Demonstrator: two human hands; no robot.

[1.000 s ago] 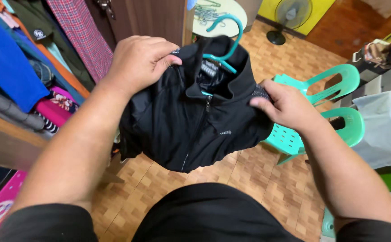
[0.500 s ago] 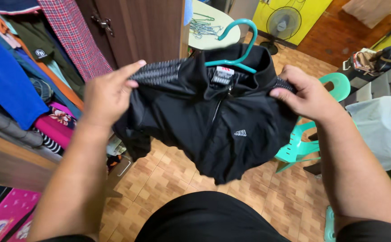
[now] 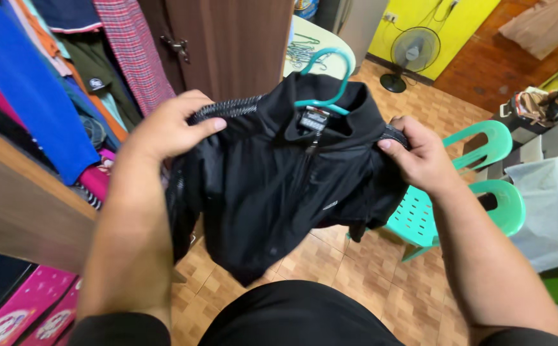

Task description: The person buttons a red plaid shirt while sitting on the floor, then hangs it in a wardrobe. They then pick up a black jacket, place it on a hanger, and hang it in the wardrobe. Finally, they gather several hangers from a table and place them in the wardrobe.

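We hold the black jacket [image 3: 272,192] on its teal hanger [image 3: 322,90] mid-air before the wardrobe, left hand [image 3: 170,128] and right hand [image 3: 420,157] pinching its shoulders. It looks soft, light and floppy, so we judge the shoulder seams the best hold.

I see a black jacket [image 3: 279,186] with grey-speckled shoulder bands, hung on a teal hanger [image 3: 323,83]. Behind it, a dark brown wardrobe door [image 3: 234,45]. In the wardrobe — a bright blue garment [image 3: 35,96], a red-and-blue plaid shirt [image 3: 135,51], an orange one [image 3: 103,115] and an olive one [image 3: 93,67]. The chairs [image 3: 484,192] are mint green, the wall [image 3: 439,25] yellow, the floor [image 3: 355,275] tan woodgrain tile — and the boxes [image 3: 23,314] below are pink.
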